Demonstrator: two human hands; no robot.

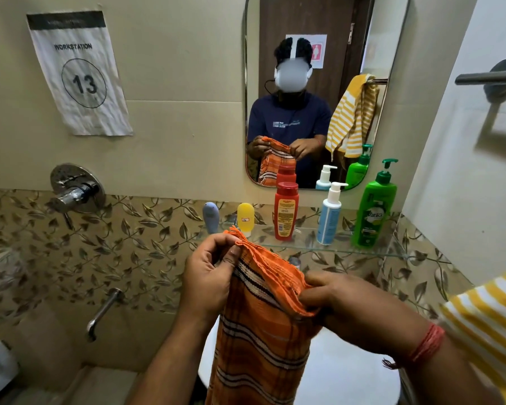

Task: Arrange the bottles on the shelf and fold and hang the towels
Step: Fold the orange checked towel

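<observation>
Two hands on one towel, and that is where we find ourselves. The orange towel (pixel 263 325) hangs in front of us, near the middle of the view, folded into a long narrow strip with dark and pale stripes running across it. Our left hand (pixel 208 276) pinches the far left corner of its top edge, thumb and fingers curled tight on the fringe. Our right hand (pixel 348 305) grips the near right end of that same edge, fingers closed round the bunched layers, a red thread band (pixel 427 340) on the wrist.

Just beyond the towel sits the glass shelf (pixel 371 252), and we count five bottles standing upright along it. From left to right: a small blue tube (pixel 211 217), a small yellow tube (pixel 245 219), a red bottle (pixel 285 211), a pale blue pump bottle (pixel 330 214) and, furthest right, a tall green pump bottle (pixel 373 209). They stand apart from one another in a row.

Above the shelf the mirror (pixel 392 92) shows us holding the towel. A yellow striped towel (pixel 488 320) drapes at the near right edge, and a metal bar (pixel 491 76) sticks out from the right wall higher up. Far left, a paper sign (pixel 79 74) reads workstation 13, with a round tap handle (pixel 76 191) and a spout (pixel 103 314) below it.
</observation>
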